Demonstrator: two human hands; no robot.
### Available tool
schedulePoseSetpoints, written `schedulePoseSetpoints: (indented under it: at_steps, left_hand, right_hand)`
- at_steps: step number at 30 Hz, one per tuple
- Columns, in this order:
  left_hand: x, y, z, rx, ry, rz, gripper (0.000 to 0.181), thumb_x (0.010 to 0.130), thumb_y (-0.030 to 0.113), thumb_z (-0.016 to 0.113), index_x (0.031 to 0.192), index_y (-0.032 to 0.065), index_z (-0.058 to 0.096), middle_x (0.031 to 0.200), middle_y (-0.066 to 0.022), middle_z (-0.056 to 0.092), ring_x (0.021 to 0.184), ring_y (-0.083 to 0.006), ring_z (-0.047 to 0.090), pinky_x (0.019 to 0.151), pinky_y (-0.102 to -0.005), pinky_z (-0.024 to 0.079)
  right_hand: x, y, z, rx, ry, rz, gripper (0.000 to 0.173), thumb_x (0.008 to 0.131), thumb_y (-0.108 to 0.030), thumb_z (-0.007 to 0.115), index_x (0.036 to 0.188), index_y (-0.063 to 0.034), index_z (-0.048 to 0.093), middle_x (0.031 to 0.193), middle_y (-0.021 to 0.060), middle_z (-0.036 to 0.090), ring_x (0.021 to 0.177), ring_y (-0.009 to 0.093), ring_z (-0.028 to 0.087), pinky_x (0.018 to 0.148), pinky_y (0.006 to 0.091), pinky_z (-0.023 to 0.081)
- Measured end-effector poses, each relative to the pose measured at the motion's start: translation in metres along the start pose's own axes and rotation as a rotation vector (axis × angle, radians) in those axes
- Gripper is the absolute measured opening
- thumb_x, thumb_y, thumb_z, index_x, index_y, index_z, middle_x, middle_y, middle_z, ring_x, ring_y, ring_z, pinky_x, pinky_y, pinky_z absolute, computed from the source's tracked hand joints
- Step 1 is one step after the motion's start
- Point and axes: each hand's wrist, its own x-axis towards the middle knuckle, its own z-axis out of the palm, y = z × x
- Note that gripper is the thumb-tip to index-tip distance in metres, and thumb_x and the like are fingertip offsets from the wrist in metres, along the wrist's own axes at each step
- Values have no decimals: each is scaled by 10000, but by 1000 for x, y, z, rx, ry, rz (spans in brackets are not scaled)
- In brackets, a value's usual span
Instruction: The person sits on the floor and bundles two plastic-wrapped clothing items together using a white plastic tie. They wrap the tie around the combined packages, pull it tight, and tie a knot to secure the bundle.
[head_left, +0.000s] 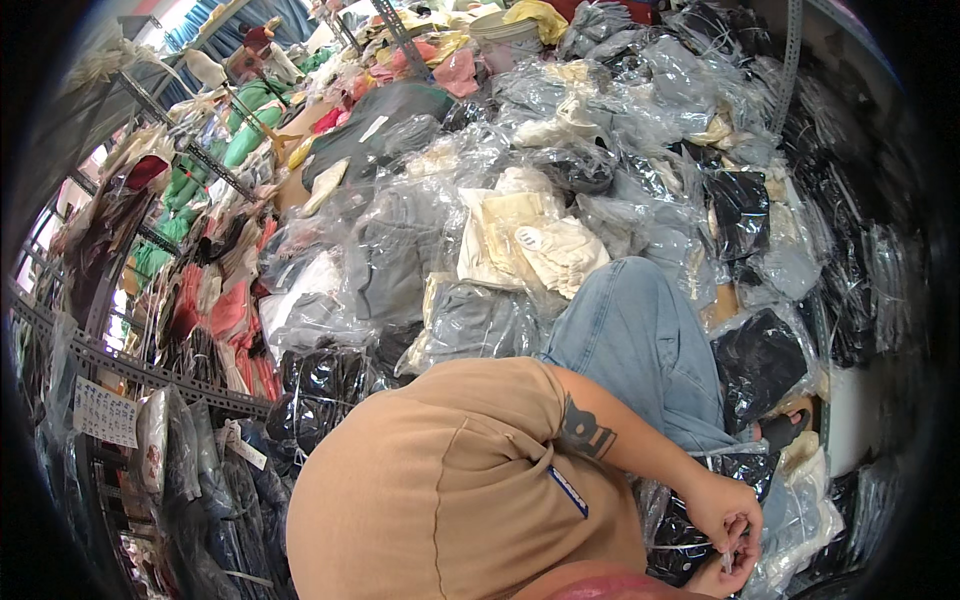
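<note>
My left hand (721, 511) reaches in from the tattooed forearm, at the lower right of the view. Its fingertips bend down to meet those of my right hand (731, 571), which comes up from the bottom edge. Between the fingertips sits a small pale strip (726, 559), partly hidden by the fingers. A thin white cord (679, 547) runs to it over a black bundle in clear plastic (673, 564). More plastic-wrapped bundles lie around both hands, one of them light blue-grey (787, 501).
My jeans-clad knee (626, 315) rises beside a large heap of plastic-bagged garments (397, 255). Perforated metal racks (172, 371) stand at left, holding hung bags and a handwritten sheet (105, 412). A white bucket (506, 41) stands at the far side. A metal upright (789, 67) stands at right.
</note>
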Motion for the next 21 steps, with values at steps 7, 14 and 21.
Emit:
schedulePoseSetpoints:
  at_steps: [7,14,21]
  left_hand:
    - [0,6,0,289,-45,91,258,869,-4,827,1124,40,831,951,-76,826,833,-151,771,749,-318,611]
    - [2,-11,2,493,7,176,176,857,75,798,1017,95,867,895,-53,823,817,-145,769,725,-330,598]
    - [-6,6,4,89,59,57,46,927,2,746,959,26,767,889,-73,797,827,-174,783,735,-333,624]
  right_hand:
    - [-1,20,0,-84,86,-116,268,1006,-30,719,1267,28,702,1152,175,785,1052,245,721,976,369,567]
    - [-4,-16,7,-220,-10,-45,263,995,-40,727,1250,24,723,1147,176,777,1057,260,713,962,389,568]
    - [0,25,-7,-42,-39,-6,205,1108,-130,674,1237,29,687,1181,158,712,1058,230,669,989,362,529]
